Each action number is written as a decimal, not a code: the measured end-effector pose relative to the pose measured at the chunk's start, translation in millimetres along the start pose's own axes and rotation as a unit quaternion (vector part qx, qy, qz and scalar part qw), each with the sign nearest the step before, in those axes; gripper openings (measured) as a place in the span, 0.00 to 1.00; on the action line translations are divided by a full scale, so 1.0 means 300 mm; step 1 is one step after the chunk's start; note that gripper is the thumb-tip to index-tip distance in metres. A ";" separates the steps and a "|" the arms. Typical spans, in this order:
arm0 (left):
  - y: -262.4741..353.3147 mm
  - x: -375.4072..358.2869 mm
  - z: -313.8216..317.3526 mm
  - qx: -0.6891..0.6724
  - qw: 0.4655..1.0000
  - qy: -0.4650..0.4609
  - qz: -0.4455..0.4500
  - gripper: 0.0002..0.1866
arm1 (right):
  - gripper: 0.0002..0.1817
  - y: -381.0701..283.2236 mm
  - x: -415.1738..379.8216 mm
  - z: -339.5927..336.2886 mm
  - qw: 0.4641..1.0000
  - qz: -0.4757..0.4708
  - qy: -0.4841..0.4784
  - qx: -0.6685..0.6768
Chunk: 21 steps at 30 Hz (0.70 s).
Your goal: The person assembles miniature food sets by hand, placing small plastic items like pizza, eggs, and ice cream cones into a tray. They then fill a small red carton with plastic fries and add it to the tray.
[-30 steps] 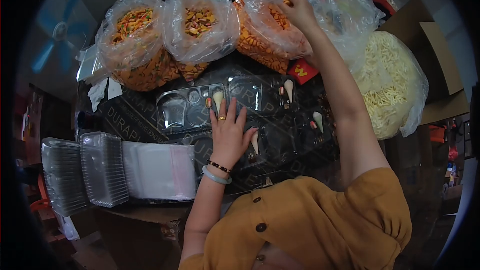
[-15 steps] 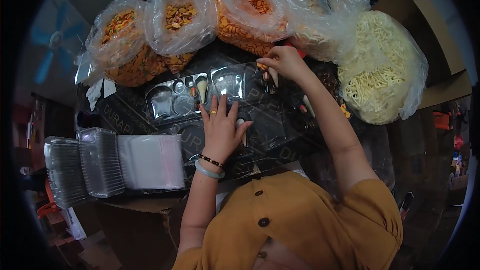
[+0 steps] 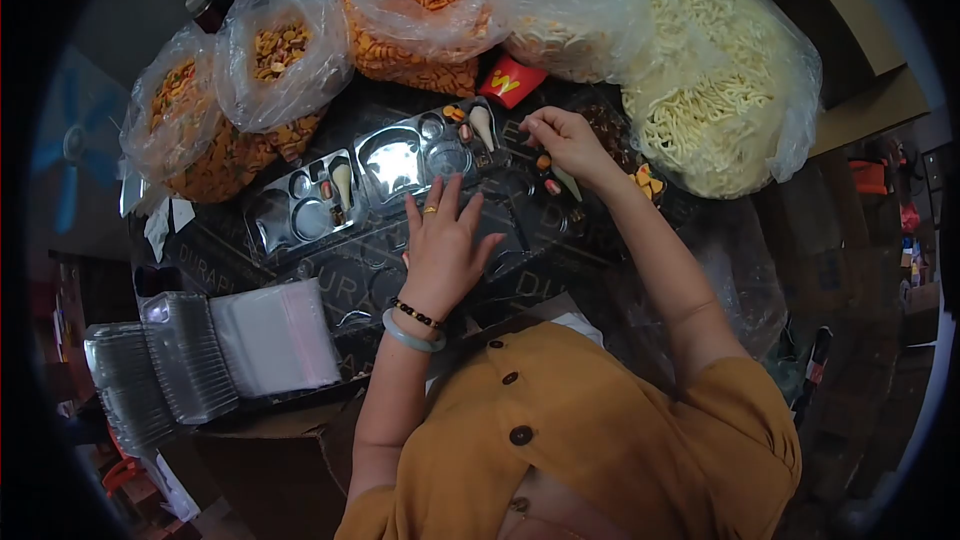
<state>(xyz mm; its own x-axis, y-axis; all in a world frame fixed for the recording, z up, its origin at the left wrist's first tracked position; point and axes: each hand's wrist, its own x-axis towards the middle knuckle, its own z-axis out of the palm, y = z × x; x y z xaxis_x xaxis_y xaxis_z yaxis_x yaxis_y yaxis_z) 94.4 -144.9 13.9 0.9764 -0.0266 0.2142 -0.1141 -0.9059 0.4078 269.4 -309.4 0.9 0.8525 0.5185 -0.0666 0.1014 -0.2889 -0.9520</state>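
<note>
My left hand lies palm down with fingers spread, its fingertips at the near edge of a clear plastic compartment tray. Small orange snack pieces and a pale cone-shaped piece sit at that tray's right end. Just right of it, my right hand is closed in a pinch; what the fingers hold, if anything, is too small to make out. Below its fingers are an orange piece and another cone, partly hidden by the hand. A further tray at left holds a cone.
Open plastic bags of orange snacks, mixed snacks and pale sticks line the back. A red carton stands among them. Stacked clear trays and flat clear bags lie at front left.
The view has shifted, moving the scene left and up. My right hand has moved right from the middle tray, where orange pieces now lie. My left hand has slid right along the trays.
</note>
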 end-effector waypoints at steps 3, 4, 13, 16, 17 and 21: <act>0.018 -0.007 0.008 -0.004 1.000 -0.004 0.003 0.26 | 0.10 0.025 0.008 0.026 0.998 -0.048 -0.003 0.037; 0.024 -0.011 0.009 -0.004 1.000 -0.004 0.005 0.26 | 0.10 0.024 0.009 0.021 0.998 -0.050 -0.005 0.038; 0.087 -0.077 0.040 -0.043 0.998 -0.026 0.030 0.25 | 0.08 -0.040 -0.064 -0.025 1.000 -0.001 0.024 -0.002; 0.096 -0.090 0.030 -0.050 0.998 -0.027 0.036 0.25 | 0.08 -0.061 -0.093 -0.036 0.998 0.034 -0.045 -0.037; 0.097 -0.095 0.036 -0.051 0.998 -0.026 0.034 0.25 | 0.08 -0.048 -0.089 -0.036 0.992 0.011 -0.055 -0.112; 0.088 -0.103 0.068 -0.043 0.998 -0.028 0.045 0.19 | 0.07 -0.005 -0.060 -0.023 0.968 -0.037 -0.067 -0.239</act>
<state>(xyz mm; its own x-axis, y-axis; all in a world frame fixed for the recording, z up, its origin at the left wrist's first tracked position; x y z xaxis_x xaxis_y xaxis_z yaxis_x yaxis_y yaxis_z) 64.9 -176.6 0.1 0.9697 -0.1322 0.2053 -0.2154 -0.8593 0.4639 257.4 -323.7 5.7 0.7626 0.6429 -0.0715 0.4131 -0.5692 -0.7109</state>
